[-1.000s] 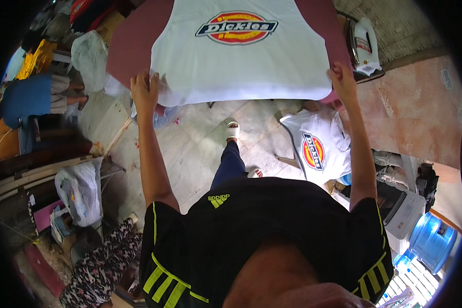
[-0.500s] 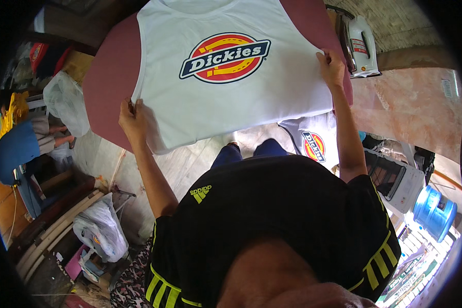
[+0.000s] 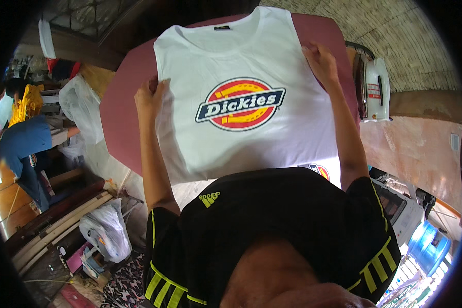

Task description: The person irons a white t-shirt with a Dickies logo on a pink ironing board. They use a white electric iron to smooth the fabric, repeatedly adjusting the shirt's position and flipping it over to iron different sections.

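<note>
A white tank top lies spread over a maroon-covered ironing board, with a round red and yellow print below its scooped neckline. My left hand pinches the left edge near the armhole. At the opposite armhole edge, my right hand has its fingers closed on the fabric. The hem side hangs toward my body, and my black shirt hides part of it. Soft folds run down the lower left of the garment.
A white iron stands at the board's right end. Under the hem shows part of another similar print. Plastic bags and wooden planks are at lower left; a person in blue bends at far left. A blue water jug stands lower right.
My hands have shifted from the tank top's lower sides up toward its armholes. The garment sits lower in view, and its whole neckline now shows.
</note>
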A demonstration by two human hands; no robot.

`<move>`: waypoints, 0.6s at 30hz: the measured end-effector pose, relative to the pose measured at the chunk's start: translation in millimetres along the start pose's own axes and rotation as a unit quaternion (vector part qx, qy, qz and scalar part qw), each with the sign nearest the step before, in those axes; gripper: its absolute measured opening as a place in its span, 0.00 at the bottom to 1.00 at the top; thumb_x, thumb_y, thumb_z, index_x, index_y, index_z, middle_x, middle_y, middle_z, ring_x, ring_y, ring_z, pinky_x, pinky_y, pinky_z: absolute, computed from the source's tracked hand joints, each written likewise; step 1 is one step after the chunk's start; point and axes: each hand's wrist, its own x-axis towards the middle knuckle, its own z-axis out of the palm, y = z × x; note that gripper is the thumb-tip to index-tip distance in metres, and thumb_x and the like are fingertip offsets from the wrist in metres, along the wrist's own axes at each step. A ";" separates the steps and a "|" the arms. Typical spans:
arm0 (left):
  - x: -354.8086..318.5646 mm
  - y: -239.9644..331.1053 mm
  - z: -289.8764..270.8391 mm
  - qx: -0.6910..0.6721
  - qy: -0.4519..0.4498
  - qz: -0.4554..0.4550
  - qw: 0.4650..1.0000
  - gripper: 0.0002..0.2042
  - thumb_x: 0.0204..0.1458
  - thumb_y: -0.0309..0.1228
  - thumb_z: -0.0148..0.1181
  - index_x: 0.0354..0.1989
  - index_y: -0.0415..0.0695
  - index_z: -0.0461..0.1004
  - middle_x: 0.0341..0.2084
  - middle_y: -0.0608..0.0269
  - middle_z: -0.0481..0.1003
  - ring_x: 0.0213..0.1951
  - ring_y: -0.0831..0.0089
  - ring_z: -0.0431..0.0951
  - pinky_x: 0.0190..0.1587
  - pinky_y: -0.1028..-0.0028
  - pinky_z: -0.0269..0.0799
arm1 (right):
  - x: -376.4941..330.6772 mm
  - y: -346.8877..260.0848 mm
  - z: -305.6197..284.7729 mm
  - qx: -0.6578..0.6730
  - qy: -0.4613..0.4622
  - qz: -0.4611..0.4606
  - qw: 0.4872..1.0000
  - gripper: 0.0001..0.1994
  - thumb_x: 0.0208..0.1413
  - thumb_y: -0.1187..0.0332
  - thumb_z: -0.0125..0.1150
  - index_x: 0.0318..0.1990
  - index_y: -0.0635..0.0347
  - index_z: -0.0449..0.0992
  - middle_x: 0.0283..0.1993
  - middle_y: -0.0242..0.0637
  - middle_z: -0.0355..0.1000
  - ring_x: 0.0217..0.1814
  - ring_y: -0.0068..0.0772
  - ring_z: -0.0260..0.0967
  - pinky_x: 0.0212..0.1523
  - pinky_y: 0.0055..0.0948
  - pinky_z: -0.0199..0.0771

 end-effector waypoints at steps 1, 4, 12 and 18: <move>17.7 10.7 7.3 -0.035 0.015 0.002 0.999 0.19 0.53 0.37 0.69 0.45 0.33 0.79 0.32 0.56 0.82 0.34 0.68 0.81 0.40 0.71 0.75 | 24.6 3.3 17.1 -0.051 0.036 -0.015 0.998 0.26 0.58 0.50 0.64 0.57 0.60 0.75 0.43 0.45 0.78 0.46 0.46 0.76 0.49 0.42 0.76; 74.8 11.1 17.1 -0.063 0.042 -0.010 0.997 0.16 0.53 0.34 0.70 0.44 0.34 0.80 0.32 0.59 0.82 0.33 0.72 0.79 0.39 0.73 0.74 | 81.9 -9.5 58.0 -0.110 0.077 -0.035 0.990 0.26 0.59 0.49 0.61 0.57 0.58 0.75 0.47 0.45 0.76 0.49 0.51 0.75 0.51 0.46 0.75; 154.3 -17.4 28.7 -0.266 -0.099 0.027 0.958 0.12 0.55 0.35 0.69 0.42 0.41 0.78 0.31 0.69 0.77 0.33 0.82 0.73 0.35 0.79 0.70 | 128.3 13.5 77.4 -0.145 0.048 -0.130 0.980 0.21 0.63 0.50 0.58 0.52 0.59 0.76 0.49 0.48 0.76 0.52 0.53 0.74 0.52 0.46 0.75; 158.6 -4.5 30.0 -0.201 -0.051 0.106 0.973 0.11 0.59 0.40 0.65 0.38 0.46 0.75 0.26 0.75 0.71 0.30 0.87 0.68 0.33 0.82 0.65 | 138.2 14.2 68.7 -0.176 0.059 -0.155 0.970 0.19 0.64 0.54 0.58 0.50 0.61 0.76 0.49 0.49 0.75 0.50 0.54 0.74 0.51 0.43 0.75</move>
